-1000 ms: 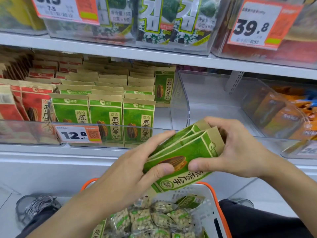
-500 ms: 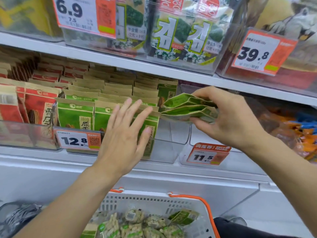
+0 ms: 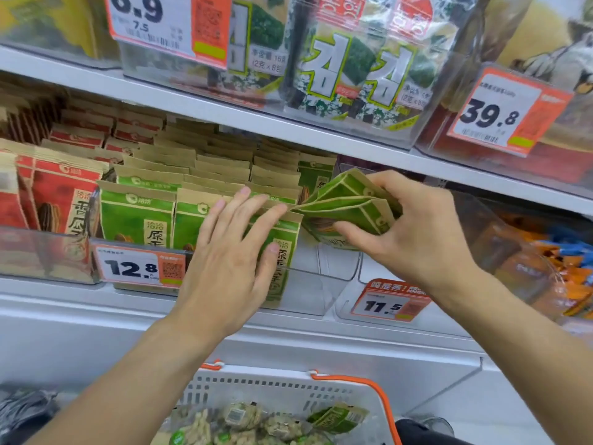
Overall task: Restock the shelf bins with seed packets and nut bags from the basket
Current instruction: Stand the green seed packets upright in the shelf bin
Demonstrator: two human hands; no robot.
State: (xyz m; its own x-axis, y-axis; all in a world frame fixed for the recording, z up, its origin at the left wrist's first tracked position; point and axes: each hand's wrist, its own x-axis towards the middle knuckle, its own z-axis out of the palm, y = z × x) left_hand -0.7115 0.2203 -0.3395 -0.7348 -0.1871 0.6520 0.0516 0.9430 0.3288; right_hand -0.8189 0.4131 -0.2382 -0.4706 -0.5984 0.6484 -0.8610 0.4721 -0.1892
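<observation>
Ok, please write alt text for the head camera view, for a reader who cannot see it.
The right hand grips a bunch of green seed packets at a clear shelf bin, while the left hand presses flat against the green packets already standing there. Below is a white basket holding nut bags.

A second ago both hands hold the bundle of green seed packets [image 3: 348, 208] low over the basket [image 3: 288, 385]; now the right hand [image 3: 414, 229] alone grips it, raised to the clear shelf bin [image 3: 316, 281] beside the shelved green packets [image 3: 138, 216]. The left hand [image 3: 229, 256] lets go and lies flat, fingers straight, on the front packets of the right-hand row, seemingly pressing them back. Since half a second ago the bundle sits lower and closer, its edge meeting the left fingertips [image 3: 279, 208]
</observation>
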